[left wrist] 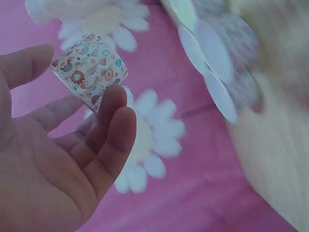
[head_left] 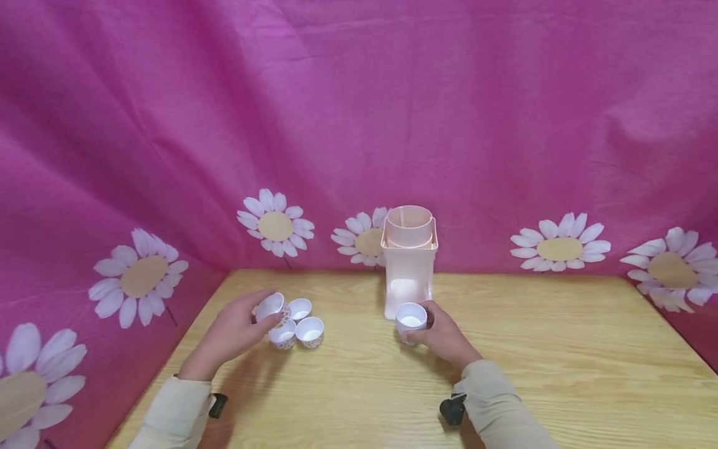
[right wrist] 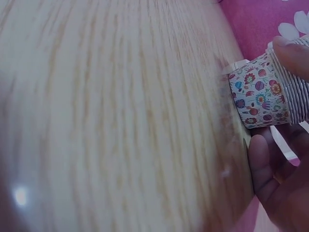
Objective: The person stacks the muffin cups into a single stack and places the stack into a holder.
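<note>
At left, the left hand (head_left: 238, 325) pinches a tilted white cup (head_left: 271, 304) printed with bright flowers, beside three matching cups (head_left: 310, 332) on the table (head_left: 348, 393); the right hand (head_left: 447, 338) curls round an upright cup stack (head_left: 411, 318) just nearer than the pink holder (head_left: 409, 263)

The left cup (left wrist: 89, 70) is super busy: red and orange flowers with blue and green bits, all on white. Same deal on the right-hand cup stack (right wrist: 258, 94), which throws in purple and teal, with a plain white inside. The cluster of cups (head_left: 310, 332) on the left is white inside too, printed outside. The holder (head_left: 409, 265) at the far side is pale pink. Worktop's (head_left: 561, 349) light yellowish wood grain, the cloth's (head_left: 392, 112) loud magenta with white daisies (head_left: 560, 249), tan-yellow centres. Sleeves (head_left: 176, 405) are cream.
</note>
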The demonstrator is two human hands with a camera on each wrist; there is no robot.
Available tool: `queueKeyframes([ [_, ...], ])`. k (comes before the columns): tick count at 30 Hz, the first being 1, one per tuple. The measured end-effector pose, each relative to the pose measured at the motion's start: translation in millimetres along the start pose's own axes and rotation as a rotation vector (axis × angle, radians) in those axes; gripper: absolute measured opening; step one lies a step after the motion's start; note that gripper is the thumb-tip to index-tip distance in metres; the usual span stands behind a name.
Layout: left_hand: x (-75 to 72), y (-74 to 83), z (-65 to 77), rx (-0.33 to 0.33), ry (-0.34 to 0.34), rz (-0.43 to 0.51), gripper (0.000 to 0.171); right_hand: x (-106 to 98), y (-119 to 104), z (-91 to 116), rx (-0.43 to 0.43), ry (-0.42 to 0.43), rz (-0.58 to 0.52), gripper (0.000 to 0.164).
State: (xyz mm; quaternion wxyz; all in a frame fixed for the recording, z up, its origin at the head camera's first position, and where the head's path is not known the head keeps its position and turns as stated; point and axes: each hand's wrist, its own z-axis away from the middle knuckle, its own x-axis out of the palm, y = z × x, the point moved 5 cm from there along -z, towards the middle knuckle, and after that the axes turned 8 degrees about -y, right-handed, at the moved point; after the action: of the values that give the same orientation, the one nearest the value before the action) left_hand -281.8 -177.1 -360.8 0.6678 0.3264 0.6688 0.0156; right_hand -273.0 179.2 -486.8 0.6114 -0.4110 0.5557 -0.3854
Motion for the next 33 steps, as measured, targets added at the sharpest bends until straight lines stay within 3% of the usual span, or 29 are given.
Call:
queueKeyframes([
  [6,23.4,49.0,-23.3,0.052,-0.130,0.176,0.055,-6,-4,0,-0.024,0.009,0.041,0.061],
  [8,33.4,68.1,-33.6,0.071,-0.173,0.185,0.056,-7,-6,-2,-0.032,0.020,0.039,0.060],
  [15,62.6,119.5,-58.0,0.272,-0.250,-0.104,0.053,-1,-5,-2,-0.037,-0.009,0.006,0.060],
  [18,73.8,135.6,-66.8,0.307,-0.289,-0.161,0.053,-3,0,2,-0.015,-0.006,0.017,0.061],
  [23,88.5,159.5,-85.4,0.315,-0.278,-0.149,0.052,-6,3,4,-0.026,-0.012,0.020,0.060],
  [27,99.9,172.6,-96.4,0.331,-0.274,-0.150,0.040,-5,4,4,-0.039,-0.027,0.004,0.060],
  [33,111.3,173.4,-104.7,0.331,-0.261,-0.158,0.028,0,1,1,-0.056,-0.045,-0.034,0.062],
])
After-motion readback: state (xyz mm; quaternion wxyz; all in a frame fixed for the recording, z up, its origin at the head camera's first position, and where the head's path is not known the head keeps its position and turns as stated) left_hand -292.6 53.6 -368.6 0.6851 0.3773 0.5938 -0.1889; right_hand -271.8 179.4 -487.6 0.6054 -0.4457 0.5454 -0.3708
